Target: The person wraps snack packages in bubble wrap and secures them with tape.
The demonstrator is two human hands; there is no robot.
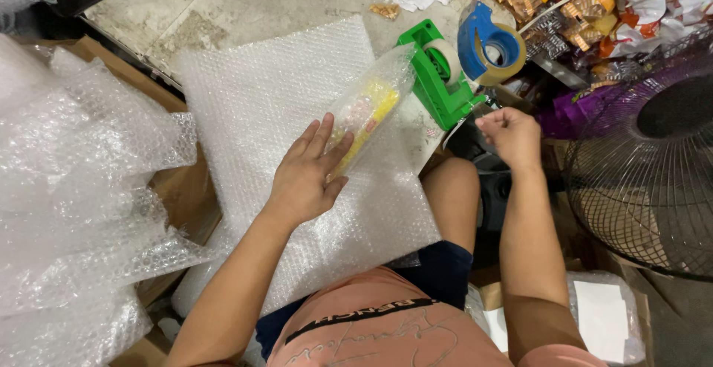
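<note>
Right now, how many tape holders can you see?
2. A green tape dispenser sits on the floor beside the bubble wrap sheet. A blue tape gun stands just right of it, above the right hand. The clutter may hide others.

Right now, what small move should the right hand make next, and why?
Probably bring the right hand back to the wrapped yellow item. The left hand pins it flat on the bubble wrap sheet, its wrap looks unsealed, and the right hand's fingers are pinched beside the green tape dispenser, seemingly pulling tape.

A fan (653, 166) stood at right, snack packets (587, 3) behind it, loose bubble wrap (67, 189) piled at left.
</note>
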